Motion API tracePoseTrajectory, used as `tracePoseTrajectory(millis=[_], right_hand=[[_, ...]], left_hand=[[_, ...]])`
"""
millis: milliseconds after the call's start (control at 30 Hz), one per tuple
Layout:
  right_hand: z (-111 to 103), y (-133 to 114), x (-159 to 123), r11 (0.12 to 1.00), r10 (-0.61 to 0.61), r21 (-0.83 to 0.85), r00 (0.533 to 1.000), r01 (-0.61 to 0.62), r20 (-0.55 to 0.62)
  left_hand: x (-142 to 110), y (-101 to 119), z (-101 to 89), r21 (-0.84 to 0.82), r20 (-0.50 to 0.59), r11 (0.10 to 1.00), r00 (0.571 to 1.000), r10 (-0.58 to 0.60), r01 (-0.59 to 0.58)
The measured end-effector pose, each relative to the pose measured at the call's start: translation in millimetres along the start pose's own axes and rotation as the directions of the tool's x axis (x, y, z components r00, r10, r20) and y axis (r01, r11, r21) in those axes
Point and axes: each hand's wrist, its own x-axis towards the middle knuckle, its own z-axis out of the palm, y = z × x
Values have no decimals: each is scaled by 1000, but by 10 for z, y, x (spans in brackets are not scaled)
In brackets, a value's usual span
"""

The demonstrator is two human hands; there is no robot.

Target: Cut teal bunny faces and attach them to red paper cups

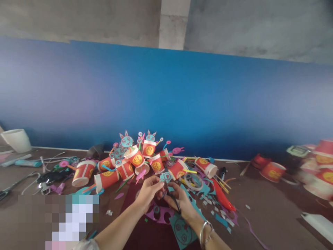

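Observation:
My left hand [148,191] is closed, pinching a small light-blue paper cutout [165,177] with a red heart drawn on it. Black-handled scissors [177,205] are in my right hand [182,200], its fingers wrapped round the handles. The blades meet the cutout's edge, partly hidden by my fingers. Below my hands lies a pink paper sheet [162,214] with round holes. A blue paper [182,231] with a face drawn on it rests by my right wrist.
Several red paper cups [106,180] with yellow prints lie heaped ahead, some with paper animal faces [126,141]. A tape roll [193,182], paper scraps [205,201] and a red pointed object [224,198] are to the right. A white cup [17,140] stands far left, before the blue wall panel [166,97].

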Motion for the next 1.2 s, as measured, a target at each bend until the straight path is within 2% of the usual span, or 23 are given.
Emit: tracePoseTrajectory(millis=[667,967,1200], right_hand=[[-3,16,10,999,48,-8,996,-49,-71],[3,-8,3,999,30,24,999,-30,-21],[-10,-1,-6,1000,10,-25,1000,-11,-27]], left_hand=[[2,-11,2,-38,-51,999,999,5,-7],[35,-31,-19,-31,-19,999,1000,-23,22],[30,-19,-13,-32,-26,999,1000,-12,11]])
